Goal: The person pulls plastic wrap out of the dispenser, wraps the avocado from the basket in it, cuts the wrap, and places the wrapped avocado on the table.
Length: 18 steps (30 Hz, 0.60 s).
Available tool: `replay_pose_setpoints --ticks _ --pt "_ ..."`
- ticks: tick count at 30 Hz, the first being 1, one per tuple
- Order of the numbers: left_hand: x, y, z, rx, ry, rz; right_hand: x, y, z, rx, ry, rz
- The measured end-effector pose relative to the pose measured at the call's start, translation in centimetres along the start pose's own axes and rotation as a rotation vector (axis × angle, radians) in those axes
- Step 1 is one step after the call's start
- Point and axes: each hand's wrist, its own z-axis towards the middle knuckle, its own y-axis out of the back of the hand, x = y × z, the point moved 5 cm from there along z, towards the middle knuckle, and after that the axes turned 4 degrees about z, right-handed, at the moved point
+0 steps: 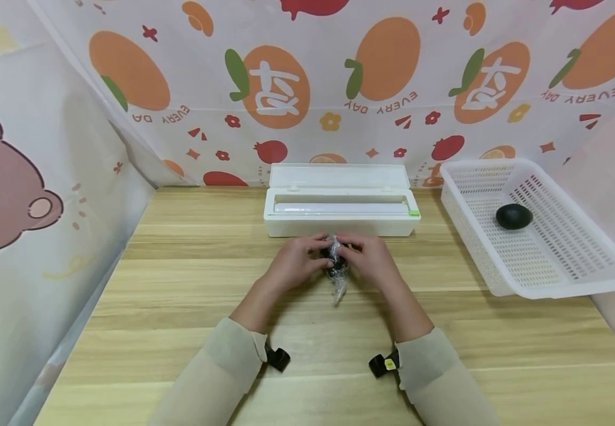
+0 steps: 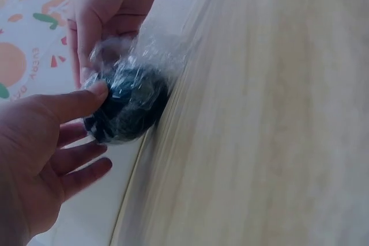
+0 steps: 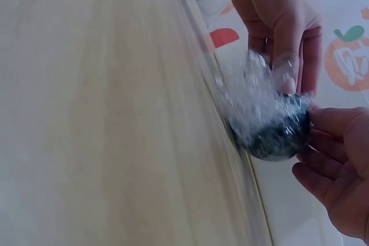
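Note:
A dark, egg-shaped avocado (image 1: 335, 267) loosely covered in crinkled cling film sits between both hands, low over the table in the head view. My left hand (image 1: 295, 261) grips it from the left, thumb on the near side. From the opposite side my right hand (image 1: 369, 261) holds it, thumb pressed to the film. A loose tail of cling film (image 1: 339, 290) trails toward me. The left wrist view shows the wrapped avocado (image 2: 128, 108) with the left thumb at its top. In the right wrist view, film bunches over the avocado (image 3: 279, 136) near both thumbs.
Behind the hands stands a white cling film box (image 1: 342, 225), its lid raised and a roll (image 1: 342, 209) inside. To the right, a white perforated basket (image 1: 557, 260) contains another dark avocado (image 1: 514, 216). A printed cloth (image 1: 334, 77) hangs behind the wooden table (image 1: 180, 296).

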Motion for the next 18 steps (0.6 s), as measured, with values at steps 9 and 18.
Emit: replay_pose_setpoints --ticks 9,18 --pt "-0.79 0.29 0.05 -0.066 -0.017 0.081 0.48 0.53 0.04 -0.025 0.042 -0.043" --pt "-0.06 0.27 0.21 -0.003 0.165 -0.03 0.36 0.39 -0.02 -0.03 0.024 -0.022"
